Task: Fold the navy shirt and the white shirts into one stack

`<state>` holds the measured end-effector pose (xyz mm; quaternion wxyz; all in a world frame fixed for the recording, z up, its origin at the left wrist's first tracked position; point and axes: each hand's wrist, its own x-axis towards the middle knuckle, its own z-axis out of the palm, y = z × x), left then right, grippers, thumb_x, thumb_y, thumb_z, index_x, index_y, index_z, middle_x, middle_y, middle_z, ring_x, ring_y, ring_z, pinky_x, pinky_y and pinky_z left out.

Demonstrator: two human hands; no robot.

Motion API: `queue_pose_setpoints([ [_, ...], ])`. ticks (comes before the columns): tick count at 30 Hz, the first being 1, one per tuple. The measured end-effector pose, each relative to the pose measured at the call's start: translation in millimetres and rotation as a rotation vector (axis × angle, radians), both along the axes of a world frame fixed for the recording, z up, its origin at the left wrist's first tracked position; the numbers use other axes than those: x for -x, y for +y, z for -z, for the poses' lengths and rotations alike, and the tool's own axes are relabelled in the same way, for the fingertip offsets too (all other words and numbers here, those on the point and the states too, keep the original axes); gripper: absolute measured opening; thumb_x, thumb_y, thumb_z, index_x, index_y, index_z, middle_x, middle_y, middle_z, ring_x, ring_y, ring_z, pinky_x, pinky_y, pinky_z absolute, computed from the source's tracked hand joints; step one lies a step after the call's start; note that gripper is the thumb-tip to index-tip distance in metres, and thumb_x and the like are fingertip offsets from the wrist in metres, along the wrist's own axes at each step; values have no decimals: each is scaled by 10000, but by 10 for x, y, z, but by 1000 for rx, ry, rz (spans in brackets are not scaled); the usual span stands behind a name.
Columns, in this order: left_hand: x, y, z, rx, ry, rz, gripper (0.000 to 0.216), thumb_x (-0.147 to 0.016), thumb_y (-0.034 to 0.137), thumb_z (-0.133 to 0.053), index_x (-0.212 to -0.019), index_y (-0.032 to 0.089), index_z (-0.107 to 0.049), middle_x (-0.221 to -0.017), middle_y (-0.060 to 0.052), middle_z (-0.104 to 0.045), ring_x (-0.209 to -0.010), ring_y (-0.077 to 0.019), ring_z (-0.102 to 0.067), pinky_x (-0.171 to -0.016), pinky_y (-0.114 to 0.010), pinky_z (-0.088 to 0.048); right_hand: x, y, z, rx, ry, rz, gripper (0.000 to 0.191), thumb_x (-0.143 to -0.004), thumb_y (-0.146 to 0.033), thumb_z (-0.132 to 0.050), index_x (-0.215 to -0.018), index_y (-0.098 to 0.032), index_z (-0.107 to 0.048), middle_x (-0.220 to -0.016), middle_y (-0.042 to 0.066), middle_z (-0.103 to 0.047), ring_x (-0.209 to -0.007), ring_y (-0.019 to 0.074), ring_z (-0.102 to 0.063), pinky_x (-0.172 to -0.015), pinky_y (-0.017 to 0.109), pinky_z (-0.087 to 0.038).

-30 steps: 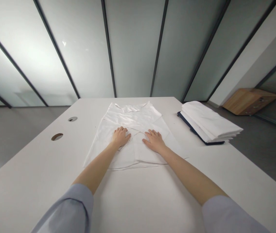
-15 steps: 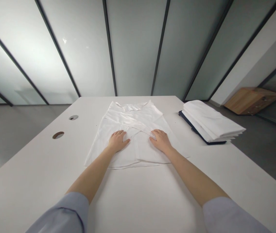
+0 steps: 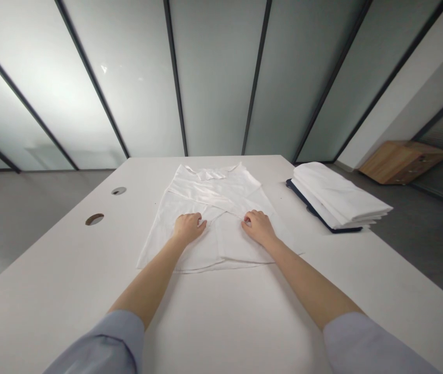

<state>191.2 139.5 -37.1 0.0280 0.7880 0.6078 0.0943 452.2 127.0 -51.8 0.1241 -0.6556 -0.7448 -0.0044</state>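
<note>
A white garment (image 3: 213,192) lies spread on the white table (image 3: 225,311), its sides folded in across the middle. My left hand (image 3: 188,227) rests on the left folded flap with its fingers curled down into the cloth. On the right flap, my right hand (image 3: 258,227) has its fingers bent and pinches the fabric edge near the centre fold. Both forearms reach out from light blue sleeves.
A stack of folded white cloths (image 3: 336,195) sits on a dark board (image 3: 307,205) at the table's right edge. Two round cable holes (image 3: 94,219) are in the table at left. Glass wall panels stand behind; a wooden cabinet (image 3: 401,161) is at far right.
Both hands lay flat with spread fingers a second ago; they have slid slightly apart and their fingers have curled onto the cloth.
</note>
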Motion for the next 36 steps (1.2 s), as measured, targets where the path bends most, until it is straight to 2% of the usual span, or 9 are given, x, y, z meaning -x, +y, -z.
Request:
queue_pose_setpoints([
  [4,-46,-41,-55,21,54,-104,375,-909,459,-421,-975,203,-688,-904,-88,-721,-880,-252,-669,-753,-342,-478,37,-34,-59,37,-33,0,217,-899,-319,-484,-876,-204,-667,-1027,85,-648,-992,238,-546,-811,323,-377],
  [8,-86,-97,-95,48,104,-107,416,-911,483,-399,-953,183,-684,-933,-101,-718,-907,-254,-665,-763,-343,-484,51,-46,-79,66,-38,-25,235,-884,-339,-514,-965,-179,-666,-1092,103,-637,-1039,250,-542,-858,339,-383],
  [13,-110,-121,-32,36,70,-81,435,-924,499,-388,-1103,176,-617,-1068,-119,-692,-1010,-259,-638,-850,-368,-470,27,18,19,79,-43,-95,382,-915,-422,-468,-1147,-157,-617,-1240,136,-591,-1168,271,-507,-986,384,-346],
  [16,-108,-107,79,18,47,-10,505,-932,520,-377,-1251,162,-535,-1285,-150,-595,-1209,-265,-539,-1001,-379,-391,13,68,112,67,-57,-114,501,-940,-462,-403,-1338,-170,-493,-1416,132,-481,-1341,299,-359,-1067,429,-277],
  [19,-105,-99,167,45,59,24,614,-930,539,-379,-1377,120,-424,-1491,-184,-381,-1400,-296,-310,-1111,-424,-266,12,78,144,22,-45,-92,556,-935,-452,-426,-1412,-168,-409,-1464,131,-428,-1372,302,-313,-1076,429,-274],
  [22,-100,-112,173,3,36,57,620,-923,524,-406,-1405,135,-399,-1528,-172,-320,-1414,-303,-272,-1122,-455,-247,24,40,98,-52,3,-162,408,-915,-389,-494,-1247,-163,-567,-1286,135,-574,-1218,270,-472,-1009,380,-344],
  [26,-110,-154,130,-86,-33,244,507,-900,506,-466,-1292,192,-527,-1411,-121,-485,-1297,-268,-434,-1070,-416,-342,60,-32,12,-49,54,-341,190,-898,-305,-543,-937,-168,-669,-990,90,-656,-975,209,-568,-895,321,-397],
  [29,-125,-180,139,-75,-61,335,549,-846,571,-530,-1247,197,-562,-1355,-116,-525,-1259,-278,-459,-1061,-431,-352,90,-70,-28,-38,60,-399,177,-885,-304,-576,-930,-164,-674,-984,86,-646,-975,205,-564,-893,315,-394],
  [36,-91,-185,146,-25,-105,416,776,-680,657,-674,-1286,192,-532,-1406,-143,-457,-1312,-316,-392,-1097,-466,-301,102,-94,-51,-11,82,-415,257,-846,-395,-638,-963,-170,-678,-1018,87,-636,-989,221,-560,-881,328,-406],
])
